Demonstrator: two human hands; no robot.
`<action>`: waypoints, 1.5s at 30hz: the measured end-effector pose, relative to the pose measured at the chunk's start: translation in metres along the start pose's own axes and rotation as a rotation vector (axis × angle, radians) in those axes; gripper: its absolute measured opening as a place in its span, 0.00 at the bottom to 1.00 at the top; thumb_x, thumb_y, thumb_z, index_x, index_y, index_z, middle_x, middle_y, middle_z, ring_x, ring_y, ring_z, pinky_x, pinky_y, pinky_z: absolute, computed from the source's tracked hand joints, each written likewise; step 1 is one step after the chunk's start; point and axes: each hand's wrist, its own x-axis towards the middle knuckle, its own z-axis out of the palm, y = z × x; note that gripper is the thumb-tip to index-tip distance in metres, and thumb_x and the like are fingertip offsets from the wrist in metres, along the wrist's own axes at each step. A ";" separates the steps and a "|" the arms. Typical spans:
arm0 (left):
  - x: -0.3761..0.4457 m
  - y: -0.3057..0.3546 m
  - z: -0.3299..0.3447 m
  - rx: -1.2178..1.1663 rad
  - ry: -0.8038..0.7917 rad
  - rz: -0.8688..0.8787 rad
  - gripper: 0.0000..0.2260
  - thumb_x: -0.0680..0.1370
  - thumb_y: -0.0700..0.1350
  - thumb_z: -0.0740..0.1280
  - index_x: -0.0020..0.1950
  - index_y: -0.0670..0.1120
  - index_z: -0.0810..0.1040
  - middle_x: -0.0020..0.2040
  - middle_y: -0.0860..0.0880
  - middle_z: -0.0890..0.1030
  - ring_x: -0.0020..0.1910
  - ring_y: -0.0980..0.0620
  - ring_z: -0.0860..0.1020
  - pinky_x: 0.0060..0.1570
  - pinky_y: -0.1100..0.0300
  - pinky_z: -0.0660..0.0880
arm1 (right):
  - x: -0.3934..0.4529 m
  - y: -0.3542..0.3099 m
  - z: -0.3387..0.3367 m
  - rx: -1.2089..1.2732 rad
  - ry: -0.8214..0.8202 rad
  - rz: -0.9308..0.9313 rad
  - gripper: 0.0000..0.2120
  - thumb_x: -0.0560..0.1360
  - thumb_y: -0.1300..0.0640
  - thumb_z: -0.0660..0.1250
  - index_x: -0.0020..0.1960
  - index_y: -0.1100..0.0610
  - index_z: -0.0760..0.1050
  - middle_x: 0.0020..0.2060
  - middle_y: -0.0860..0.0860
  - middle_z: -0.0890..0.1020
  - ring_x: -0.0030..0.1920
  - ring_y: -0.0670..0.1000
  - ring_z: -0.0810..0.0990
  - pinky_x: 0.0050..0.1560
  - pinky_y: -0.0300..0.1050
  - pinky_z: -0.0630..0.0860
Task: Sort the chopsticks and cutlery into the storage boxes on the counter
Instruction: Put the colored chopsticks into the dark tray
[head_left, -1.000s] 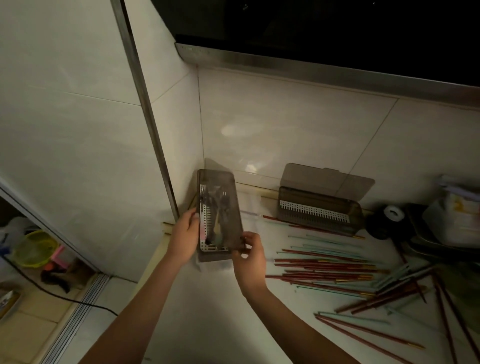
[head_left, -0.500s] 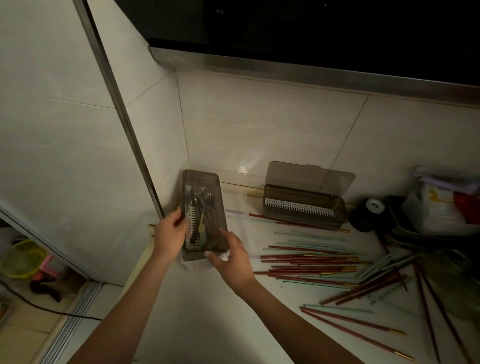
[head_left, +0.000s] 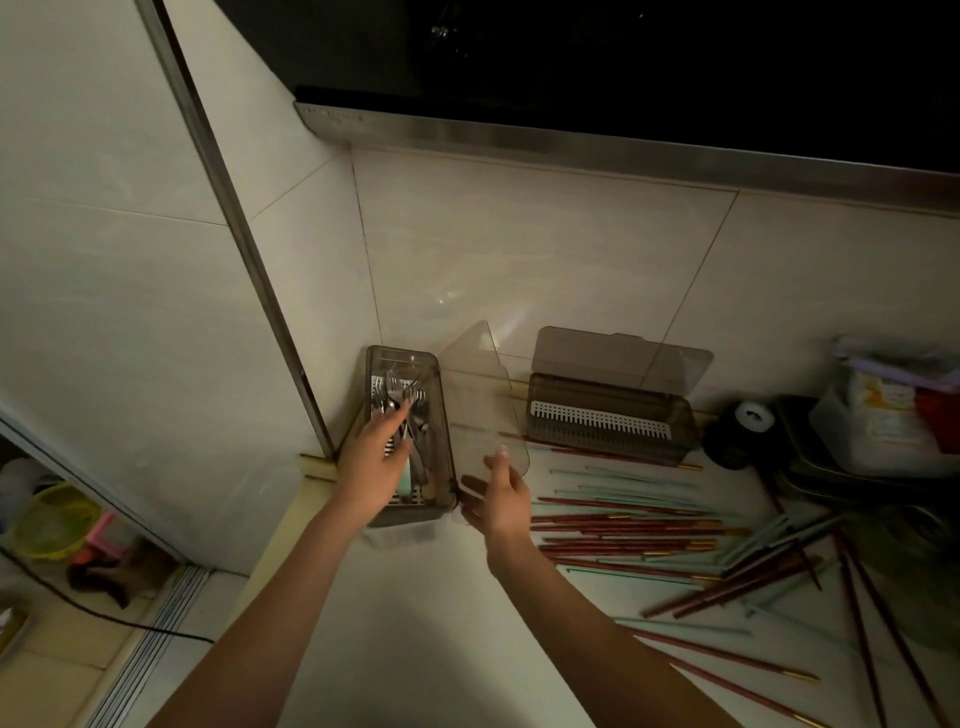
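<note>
Head view: hands (head_left: 375, 457) on cutlery (head_left: 402, 410), lid (head_left: 480, 410).

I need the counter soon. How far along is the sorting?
Done: forks and other cutlery lie in the left box. In hand: the right hand holds its lid open while the left hand reaches among the cutlery. Left: the second box looks empty, and the red and pale chopsticks lie scattered on the counter.
</note>
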 end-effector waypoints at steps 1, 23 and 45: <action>0.000 -0.005 0.002 0.044 -0.008 0.007 0.22 0.80 0.39 0.61 0.74 0.50 0.64 0.75 0.46 0.64 0.76 0.50 0.57 0.74 0.53 0.56 | -0.001 -0.002 -0.005 0.014 -0.022 0.014 0.16 0.78 0.42 0.59 0.60 0.50 0.70 0.52 0.53 0.80 0.50 0.53 0.81 0.52 0.47 0.77; -0.003 0.012 -0.004 0.093 0.216 -0.129 0.13 0.76 0.32 0.62 0.52 0.46 0.81 0.46 0.46 0.82 0.36 0.52 0.76 0.39 0.59 0.74 | 0.158 -0.084 -0.169 -2.113 0.096 -0.516 0.20 0.79 0.55 0.58 0.71 0.48 0.64 0.65 0.50 0.74 0.67 0.54 0.68 0.68 0.54 0.62; -0.003 0.046 0.009 -0.051 0.074 0.219 0.12 0.77 0.33 0.62 0.48 0.48 0.80 0.44 0.51 0.80 0.36 0.56 0.78 0.32 0.69 0.72 | -0.076 -0.015 -0.232 -1.628 0.238 -0.482 0.12 0.77 0.57 0.64 0.58 0.46 0.77 0.53 0.48 0.82 0.54 0.52 0.80 0.55 0.48 0.71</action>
